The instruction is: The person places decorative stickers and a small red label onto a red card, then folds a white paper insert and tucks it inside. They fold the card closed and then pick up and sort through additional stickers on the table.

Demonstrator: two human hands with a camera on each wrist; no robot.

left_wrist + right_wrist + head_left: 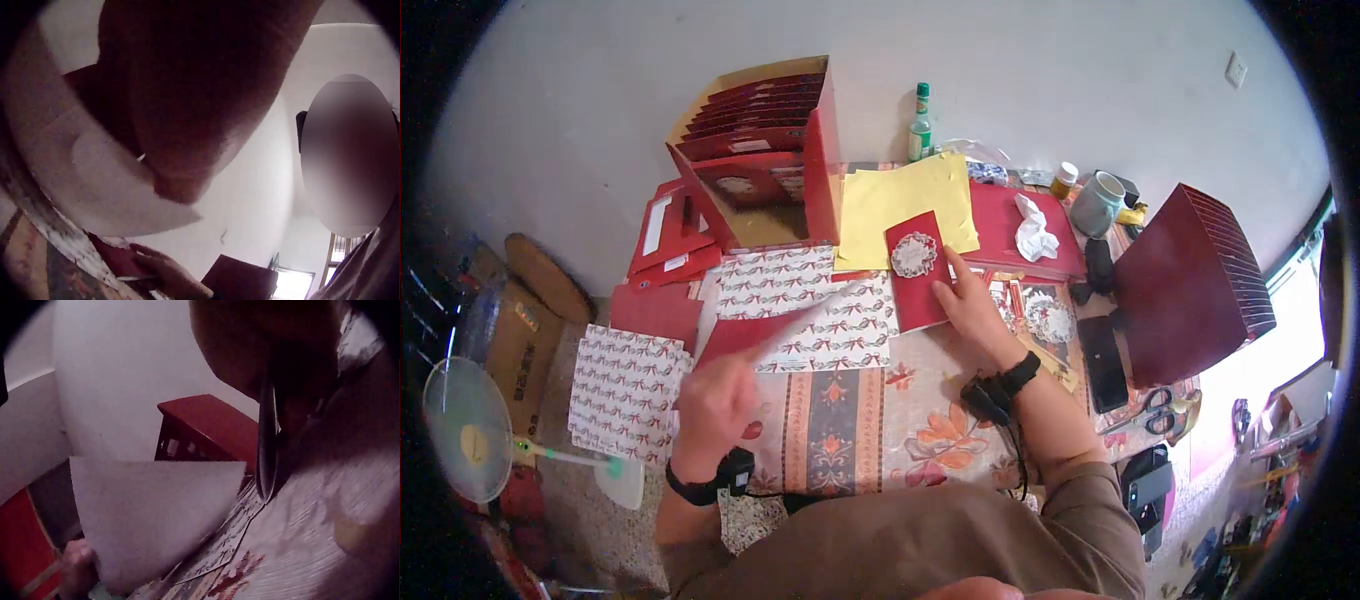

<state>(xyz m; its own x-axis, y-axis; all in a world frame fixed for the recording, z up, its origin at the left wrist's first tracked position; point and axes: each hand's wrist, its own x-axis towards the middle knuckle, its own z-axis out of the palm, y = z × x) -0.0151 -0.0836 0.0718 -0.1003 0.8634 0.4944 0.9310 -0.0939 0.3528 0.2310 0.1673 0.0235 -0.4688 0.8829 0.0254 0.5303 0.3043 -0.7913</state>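
My right hand point(980, 310) holds a dark red folded card point(908, 300) upright by its right side, thumb on its front. A white lacy floral emblem point(915, 255) decorates that front. In the right wrist view the card point(267, 450) shows nearly edge-on. Blurred at the left, my left hand point(718, 400) grips a sheet of white paper, seen as a thin slanting strip from the head. The right wrist view shows the broad plain face of this sheet point(156, 519). Beneath lies white paper printed with red bows and garlands point(840, 335).
A box of red folders point(825, 180) stands at the back left, another dark red box point(1180, 290) at the right. Yellow paper point(900, 205), a green-capped bottle point(921, 130), a mug point(1097, 205), a phone point(1103, 365) and scissors point(1150, 413) are around. Patterned sheets point(625, 395) lie left.
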